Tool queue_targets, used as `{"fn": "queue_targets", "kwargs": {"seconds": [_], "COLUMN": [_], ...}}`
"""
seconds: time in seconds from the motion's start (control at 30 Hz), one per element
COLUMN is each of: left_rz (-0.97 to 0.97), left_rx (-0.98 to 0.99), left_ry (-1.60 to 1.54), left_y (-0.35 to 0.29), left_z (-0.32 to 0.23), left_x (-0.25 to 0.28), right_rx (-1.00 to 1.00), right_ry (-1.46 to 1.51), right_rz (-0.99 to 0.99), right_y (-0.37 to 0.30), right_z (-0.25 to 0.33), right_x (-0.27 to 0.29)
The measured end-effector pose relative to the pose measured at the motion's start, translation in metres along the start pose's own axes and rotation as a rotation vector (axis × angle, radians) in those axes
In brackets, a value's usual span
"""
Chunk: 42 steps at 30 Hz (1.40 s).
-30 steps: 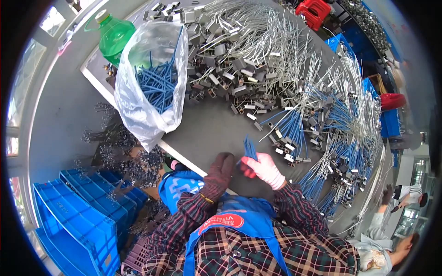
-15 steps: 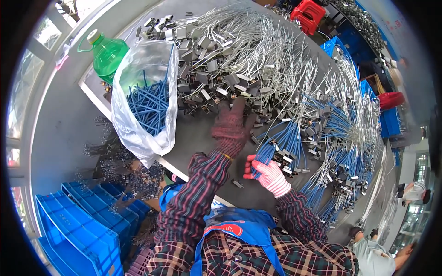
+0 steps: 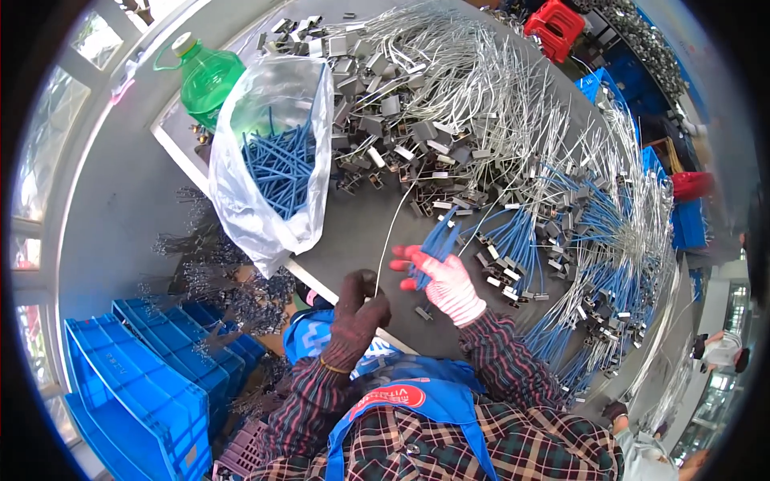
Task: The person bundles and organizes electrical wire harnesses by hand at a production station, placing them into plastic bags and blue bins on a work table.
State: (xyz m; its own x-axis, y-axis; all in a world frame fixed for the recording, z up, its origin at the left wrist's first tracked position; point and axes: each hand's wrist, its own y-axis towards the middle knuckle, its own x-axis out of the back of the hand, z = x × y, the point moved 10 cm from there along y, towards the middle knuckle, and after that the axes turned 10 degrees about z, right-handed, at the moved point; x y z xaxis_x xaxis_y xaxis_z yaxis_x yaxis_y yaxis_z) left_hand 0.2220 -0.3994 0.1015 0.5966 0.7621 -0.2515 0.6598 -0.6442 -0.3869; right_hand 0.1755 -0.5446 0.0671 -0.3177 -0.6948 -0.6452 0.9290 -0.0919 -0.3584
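Observation:
My left hand (image 3: 358, 314), in a dark maroon glove, is closed near the table's front edge. It pinches the end of a thin pale wire (image 3: 388, 232), which runs up to the heap of grey metal-cased parts (image 3: 391, 106). My right hand (image 3: 447, 284) wears a pink-and-white striped glove with red fingertips. A bunch of short blue tubes (image 3: 439, 240) sits in its grip, pointing up and away. Right of that hand lie parts with blue-sleeved wires (image 3: 513, 232). A clear plastic bag (image 3: 233, 192) on the left holds many more blue tubes (image 3: 277, 167).
A green bottle (image 3: 210, 84) stands behind the bag. Silvery wires (image 3: 473, 72) spread across the far side of the table. Blue crates (image 3: 136, 393) are stacked on the floor at left. A red plastic item (image 3: 555, 30) is at the far right. Another person (image 3: 642, 445) appears at the lower right.
My left hand has drawn back from the heap toward me, now pulling a pale wire. My right hand has shifted slightly left and up with the blue tubes.

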Motion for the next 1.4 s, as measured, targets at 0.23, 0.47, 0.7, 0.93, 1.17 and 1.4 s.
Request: {"fn": "queue_targets", "kwargs": {"seconds": [0.23,0.47,0.7,0.93,1.17,1.4], "left_rz": [0.268,0.304,0.549,-0.010,-0.096,0.020], "left_rx": [-0.040,0.753,0.427,0.768,0.777,0.651], "left_ry": [0.264,0.049,0.441,-0.213,-0.247,0.078], "left_y": [-0.044,-0.191,-0.233,-0.244,-0.238,-0.156], "left_z": [0.034,0.188,0.213,0.255,0.234,0.155], "left_x": [0.024,0.150,0.197,0.235,0.227,0.155], "right_rx": [-0.059,0.013,0.388,0.396,0.300,0.175], "right_ry": [0.259,0.110,0.088,0.108,0.095,-0.052], "right_rz": [0.158,0.114,-0.063,-0.144,-0.184,-0.159], "right_y": [-0.003,0.005,0.018,0.010,0.003,-0.010], "right_z": [-0.052,-0.047,0.053,0.067,0.059,0.013], "right_x": [-0.058,-0.033,0.007,0.036,0.043,0.026]}}
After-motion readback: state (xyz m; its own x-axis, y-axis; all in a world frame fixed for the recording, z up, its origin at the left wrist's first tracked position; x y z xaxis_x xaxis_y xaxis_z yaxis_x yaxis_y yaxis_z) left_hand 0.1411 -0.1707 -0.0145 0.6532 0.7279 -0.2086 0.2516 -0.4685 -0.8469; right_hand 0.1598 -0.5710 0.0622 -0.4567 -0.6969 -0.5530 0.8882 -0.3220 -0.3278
